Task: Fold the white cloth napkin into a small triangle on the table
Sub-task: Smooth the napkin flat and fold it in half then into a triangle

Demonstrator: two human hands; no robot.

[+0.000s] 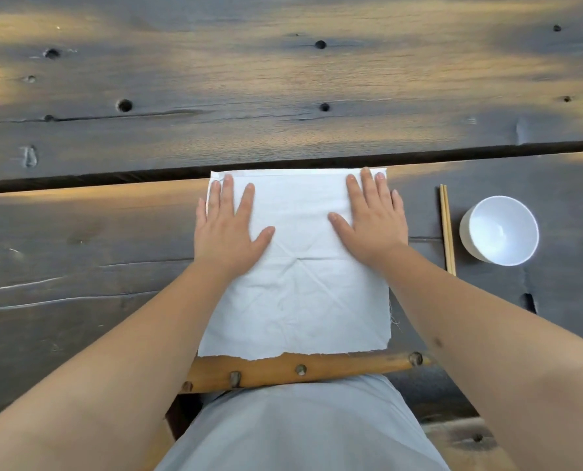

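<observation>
Nearest the camera is the person's lap in a pale grey garment (pixel 303 426), with two bare forearms reaching forward past it on either side. Just beyond the lap there's a yellowish wooden rail (pixel 303 370) with a few peg ends sticking out of it, sitting right at the near edge of the table (pixel 79 232).

So the table is dark, weathered planks with knots and small holes, and a deep gap runs across between two of the boards. White cloth napkin (pixel 296 287) is spread out flat on the near plank as a full square, creased in the middle but not folded. Its far edge sits just short of that gap, and the ragged near edge hangs a bit over the rail.

Both hands are on the far half of the napkin, palms down. Left hand (pixel 227 226) is flat with fingers spread, fingertips near the far left corner, pinky side running along the cloth's left edge. Right hand (pixel 373 215) is the same deal near the far right corner, thumb pointing inward. Neither one is gripping anything, just open and pressing on the fabric.

Off to the right, clear of the napkin, a pair of wooden chopsticks (pixel 447 229) lies lengthwise, and just beside them on the right sits a white bowl (pixel 501 231), upright.
</observation>
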